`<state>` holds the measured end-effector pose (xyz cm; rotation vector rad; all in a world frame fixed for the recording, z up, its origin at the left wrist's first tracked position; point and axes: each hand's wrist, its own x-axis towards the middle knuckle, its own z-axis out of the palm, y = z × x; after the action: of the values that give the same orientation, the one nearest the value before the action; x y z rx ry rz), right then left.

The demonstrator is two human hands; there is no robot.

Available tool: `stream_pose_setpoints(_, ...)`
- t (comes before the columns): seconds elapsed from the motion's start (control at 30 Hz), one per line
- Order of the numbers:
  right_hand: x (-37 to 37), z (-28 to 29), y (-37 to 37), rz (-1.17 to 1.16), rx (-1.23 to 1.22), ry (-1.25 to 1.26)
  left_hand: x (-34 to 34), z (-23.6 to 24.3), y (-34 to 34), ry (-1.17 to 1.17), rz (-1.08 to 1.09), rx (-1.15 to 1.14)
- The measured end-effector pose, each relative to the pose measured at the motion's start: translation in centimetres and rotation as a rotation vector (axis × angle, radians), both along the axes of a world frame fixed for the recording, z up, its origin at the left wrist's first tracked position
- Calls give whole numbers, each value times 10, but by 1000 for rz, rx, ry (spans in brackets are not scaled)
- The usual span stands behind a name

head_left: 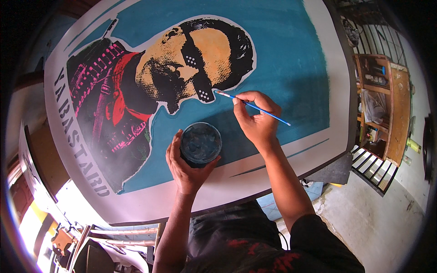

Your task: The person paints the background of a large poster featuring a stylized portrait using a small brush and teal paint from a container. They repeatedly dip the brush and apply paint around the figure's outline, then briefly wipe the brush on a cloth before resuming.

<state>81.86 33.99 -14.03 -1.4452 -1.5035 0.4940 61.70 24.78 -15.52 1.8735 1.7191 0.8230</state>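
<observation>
A large poster-like painting (291,50) lies before me: a stencil-style portrait in black, orange, red and pink on a teal ground with a white border. My right hand (258,113) pinches a thin blue paintbrush (261,110). Its bristle tip meets the pale outline beside the portrait's pixelated dark glasses (205,94), though whether it touches cannot be told for sure. Fingers of my left hand (187,170) wrap round a small round tub (200,143) smeared inside with dark blue-grey paint, held over the lower part of the teal ground.
Wooden shelves (380,91) with a plastic bag and small items stand at the right, above a black slatted rack (374,168). Pale floor (364,218) shows at lower right. Wooden rails (123,236) and another white panel (34,168) are at the left.
</observation>
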Motion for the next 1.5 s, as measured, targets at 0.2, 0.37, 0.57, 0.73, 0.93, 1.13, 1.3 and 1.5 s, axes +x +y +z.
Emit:
stream_pose_setpoints(0.2, -1, -1, 1, 22, -3, -8, -1, 0, -1, 5, 4, 0)
stream_pose_setpoints(0.37, -1, 1, 3, 29, 9, -29, 0, -1, 0, -3, 3, 12)
stream_pose_setpoints(0.57, 0, -2, 2, 51, 2, -51, 0, -1, -1, -14, 10, -12)
stream_pose_setpoints(0.73, 4, -3, -6, 12, 1, -16, 0, 0, 0, -12, 7, -3)
stream_pose_setpoints(0.93, 5, 1, -2, 20, 4, -19, -1, -1, -1, 1, 1, -1)
stream_pose_setpoints(1.13, 5, -5, -3, 29, -19, -18, -1, -1, -1, -1, 2, -9)
stream_pose_setpoints(1.3, 17, -3, -7, 43, -19, -63, -1, -2, -1, 3, 5, 2)
stream_pose_setpoints(1.5, 30, 0, -8, 24, -18, -95, -1, -2, -2, 17, 8, -22)
